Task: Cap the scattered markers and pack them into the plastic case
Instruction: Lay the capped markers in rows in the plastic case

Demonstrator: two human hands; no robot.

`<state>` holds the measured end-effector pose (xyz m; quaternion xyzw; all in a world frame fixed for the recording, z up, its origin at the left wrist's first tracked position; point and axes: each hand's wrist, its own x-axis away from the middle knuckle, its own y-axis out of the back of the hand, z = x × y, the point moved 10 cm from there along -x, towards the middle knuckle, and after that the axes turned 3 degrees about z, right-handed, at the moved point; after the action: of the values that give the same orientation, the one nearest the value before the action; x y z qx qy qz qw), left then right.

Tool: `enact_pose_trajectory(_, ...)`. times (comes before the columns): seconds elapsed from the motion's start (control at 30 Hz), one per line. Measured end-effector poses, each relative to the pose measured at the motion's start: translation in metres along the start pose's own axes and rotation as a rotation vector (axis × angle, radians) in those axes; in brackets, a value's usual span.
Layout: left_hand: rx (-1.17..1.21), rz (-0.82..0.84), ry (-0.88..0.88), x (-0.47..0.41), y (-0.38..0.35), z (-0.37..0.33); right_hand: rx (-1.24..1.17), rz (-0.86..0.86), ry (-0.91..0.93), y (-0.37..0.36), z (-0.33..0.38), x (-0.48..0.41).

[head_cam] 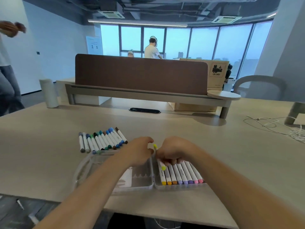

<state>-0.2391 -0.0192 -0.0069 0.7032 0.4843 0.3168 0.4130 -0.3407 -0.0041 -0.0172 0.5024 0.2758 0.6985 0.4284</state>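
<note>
Fingers of the right hand clamp a yellow-green marker over the filled right half of the open plastic case, while the left hand curls beside its upper tip, grip unclear, and loose markers lie rowed on the surface beyond.

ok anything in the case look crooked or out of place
The yellow-green marker gripped by the right hand lies slanted on top of the packed row in the right half of the plastic case, not in a slot. Nothing looks spilled or damaged.
</note>
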Motion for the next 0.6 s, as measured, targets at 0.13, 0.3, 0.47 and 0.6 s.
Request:
enact_pose_trajectory(0.13, -0.056, 0.015, -0.012, 0.019, -0.008, -0.003, 0.010, -0.014, 0.019, -0.014, 0.004, 0.012)
enact_pose_trajectory(0.3, -0.109, 0.031, -0.040, 0.026, -0.013, -0.007, -0.023, -0.081, 0.046, -0.010, -0.002, 0.010)
enact_pose_trajectory(0.47, -0.055, 0.168, -0.027, 0.030, -0.028, -0.004, -0.005, -0.087, 0.066, -0.008, -0.001, 0.006)
enact_pose_trajectory(0.6, -0.020, 0.176, -0.018, 0.031, -0.031, -0.004, 0.056, -0.080, 0.042, -0.010, -0.002, -0.004)
